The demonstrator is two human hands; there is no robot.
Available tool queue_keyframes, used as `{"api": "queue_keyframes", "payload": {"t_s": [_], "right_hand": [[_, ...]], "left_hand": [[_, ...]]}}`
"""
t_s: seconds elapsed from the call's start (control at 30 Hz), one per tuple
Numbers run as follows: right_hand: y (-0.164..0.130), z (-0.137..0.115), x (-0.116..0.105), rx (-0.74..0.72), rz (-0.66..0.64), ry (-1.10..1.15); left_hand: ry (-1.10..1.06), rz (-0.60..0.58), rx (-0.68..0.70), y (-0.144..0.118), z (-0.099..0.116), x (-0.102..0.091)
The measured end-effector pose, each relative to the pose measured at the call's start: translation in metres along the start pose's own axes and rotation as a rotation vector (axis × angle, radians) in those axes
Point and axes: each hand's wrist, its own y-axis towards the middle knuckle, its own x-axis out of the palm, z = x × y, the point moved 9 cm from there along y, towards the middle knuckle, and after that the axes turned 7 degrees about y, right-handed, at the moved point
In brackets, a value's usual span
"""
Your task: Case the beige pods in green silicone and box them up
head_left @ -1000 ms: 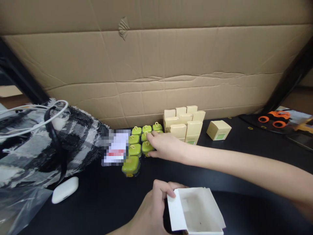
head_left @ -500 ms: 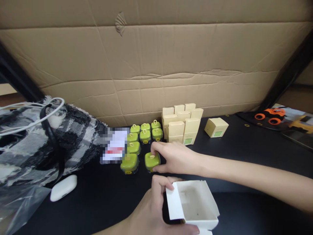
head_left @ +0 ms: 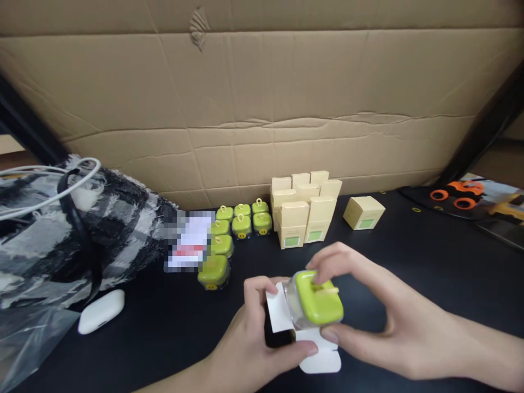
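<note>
My right hand (head_left: 368,322) grips a small clear jar with a green lid (head_left: 317,297) at the mouth of an open white box (head_left: 282,314). My left hand (head_left: 254,341) holds that box from the left and below, thumb on its lower flap. Behind them, several more green-lidded jars (head_left: 235,229) sit in rows on the black table (head_left: 409,256). To the right of the jars stands a cluster of closed cream boxes (head_left: 305,210). One cream box (head_left: 364,212) sits apart further right.
A cardboard sheet (head_left: 262,98) walls off the back. A black-and-white fuzzy bag (head_left: 82,234) with a white cable lies at the left, a white earbud case (head_left: 100,311) and clear plastic in front of it. A blurred card (head_left: 188,243) lies beside the jars. An orange toy picture (head_left: 462,196) is far right.
My right hand took one green-lidded jar from the rows and carried it back to the open white box. My left hand turned the box toward it.
</note>
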Motion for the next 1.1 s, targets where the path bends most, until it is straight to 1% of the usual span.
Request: {"api": "queue_keyframes", "payload": {"t_s": [0.13, 0.23, 0.4, 0.47, 0.57, 0.63, 0.7, 0.8, 0.87, 0.93, 1.0, 1.03, 1.07, 1.1], "right_hand": [[-0.005, 0.004, 0.005, -0.015, -0.032, -0.155], [-0.005, 0.006, 0.006, -0.027, -0.047, -0.209], [-0.005, 0.008, 0.008, -0.036, -0.065, -0.221], [-0.005, 0.010, 0.011, -0.035, -0.091, -0.238], [-0.004, 0.015, 0.016, 0.004, -0.134, -0.258], [-0.005, 0.018, 0.015, 0.032, -0.126, -0.257], [-0.006, 0.017, 0.014, 0.018, -0.099, -0.254], [-0.011, 0.015, 0.012, -0.076, -0.053, -0.239], [-0.015, 0.015, 0.008, -0.173, 0.023, -0.235], [-0.020, 0.016, 0.004, -0.272, 0.121, -0.223], [-0.024, 0.019, 0.002, -0.343, 0.180, -0.170], [-0.024, 0.020, 0.002, -0.372, 0.182, -0.141], [-0.024, 0.020, 0.003, -0.397, 0.170, -0.127], [-0.023, 0.019, 0.005, -0.422, 0.142, -0.129]], "left_hand": [[-0.027, -0.011, 0.077, -0.001, 0.006, 0.002], [-0.004, 0.017, 0.106, -0.002, 0.007, 0.000], [0.010, 0.017, 0.126, -0.001, 0.008, 0.000], [0.015, 0.014, 0.123, -0.001, 0.008, 0.000], [0.003, 0.018, 0.115, -0.002, 0.003, 0.001], [-0.008, 0.025, 0.119, -0.003, 0.001, 0.001], [-0.012, 0.038, 0.145, -0.004, 0.000, 0.000], [-0.022, 0.072, 0.194, -0.004, 0.001, -0.003], [-0.011, 0.097, 0.217, -0.003, 0.001, -0.004], [-0.009, 0.150, 0.294, -0.004, 0.004, -0.008], [-0.040, 0.231, 0.409, -0.008, 0.010, -0.015], [-0.048, 0.264, 0.451, -0.010, 0.012, -0.019], [-0.033, 0.272, 0.469, -0.011, 0.013, -0.020], [0.010, 0.255, 0.467, -0.011, 0.014, -0.020]]}}
